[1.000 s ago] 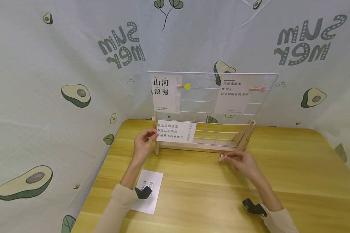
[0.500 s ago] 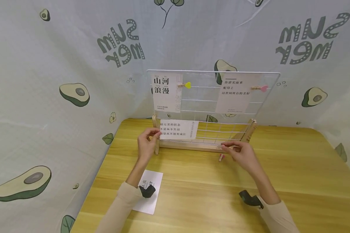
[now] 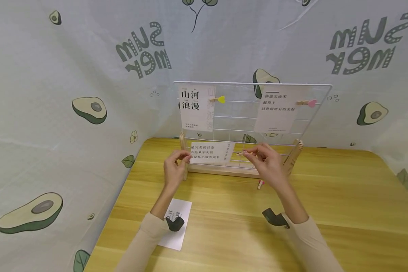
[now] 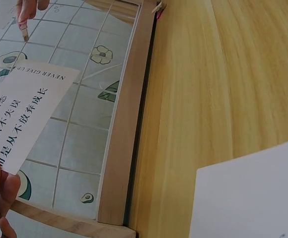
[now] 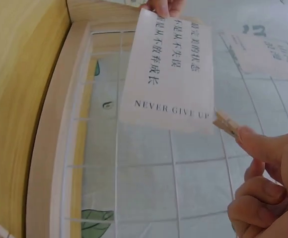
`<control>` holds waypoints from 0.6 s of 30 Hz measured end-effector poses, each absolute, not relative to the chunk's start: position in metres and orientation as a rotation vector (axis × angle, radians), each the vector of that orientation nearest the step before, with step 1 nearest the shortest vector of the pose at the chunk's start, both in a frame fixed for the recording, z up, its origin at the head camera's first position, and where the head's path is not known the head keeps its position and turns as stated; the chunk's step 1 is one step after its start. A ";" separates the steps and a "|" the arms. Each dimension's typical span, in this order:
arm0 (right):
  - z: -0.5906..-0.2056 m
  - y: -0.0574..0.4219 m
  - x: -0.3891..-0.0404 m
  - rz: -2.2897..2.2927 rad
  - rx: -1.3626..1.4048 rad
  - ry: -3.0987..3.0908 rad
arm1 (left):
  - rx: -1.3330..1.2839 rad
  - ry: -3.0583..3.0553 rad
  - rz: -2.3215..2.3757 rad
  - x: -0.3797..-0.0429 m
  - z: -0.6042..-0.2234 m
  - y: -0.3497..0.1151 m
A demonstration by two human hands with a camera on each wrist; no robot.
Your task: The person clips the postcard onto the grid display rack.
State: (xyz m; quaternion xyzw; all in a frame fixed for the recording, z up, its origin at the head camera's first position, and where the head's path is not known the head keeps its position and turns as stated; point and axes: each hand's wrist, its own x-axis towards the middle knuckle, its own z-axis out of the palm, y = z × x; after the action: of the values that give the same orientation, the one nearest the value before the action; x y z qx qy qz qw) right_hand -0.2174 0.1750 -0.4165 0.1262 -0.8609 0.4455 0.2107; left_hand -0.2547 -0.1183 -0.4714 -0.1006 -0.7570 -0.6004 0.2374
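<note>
My left hand pinches the left edge of a white printed card, holding it upright in front of the lower part of a white wire grid. The card's "NEVER GIVE UP" end points right in the head view. My right hand pinches a small wooden clothespin between thumb and finger. In the right wrist view the clothespin's tip is at the card's corner; whether it touches cannot be told. Two cards hang higher on the grid, one by a yellow heart clothespin, one by a pink heart clothespin.
The grid stands in a wooden base on a wood-grain table. Another clothespin lies in front of the base. A loose card lies under the left forearm. An avocado-print cloth hangs behind.
My right hand has lifted a clothespin off the table and moved up and left towards the card, leaving another clothespin behind. My left hand has shifted slightly right with the card.
</note>
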 end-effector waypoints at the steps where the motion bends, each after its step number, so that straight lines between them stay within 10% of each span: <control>1: -0.414 0.172 -0.219 1.230 0.353 -2.381 | -0.277 -2.078 -1.647 -0.255 -0.471 -0.118; 18: -0.417 0.138 -0.238 0.985 0.422 -2.134 | -0.256 -2.074 -1.405 -0.257 -0.471 -0.106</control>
State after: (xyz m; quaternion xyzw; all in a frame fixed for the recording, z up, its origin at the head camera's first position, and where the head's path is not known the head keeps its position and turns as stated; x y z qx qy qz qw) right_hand -0.2376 0.1383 -0.4170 0.1643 -0.8309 0.3835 0.3682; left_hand -0.2571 -0.1058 -0.4711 -0.0969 -0.7840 -0.5309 0.3068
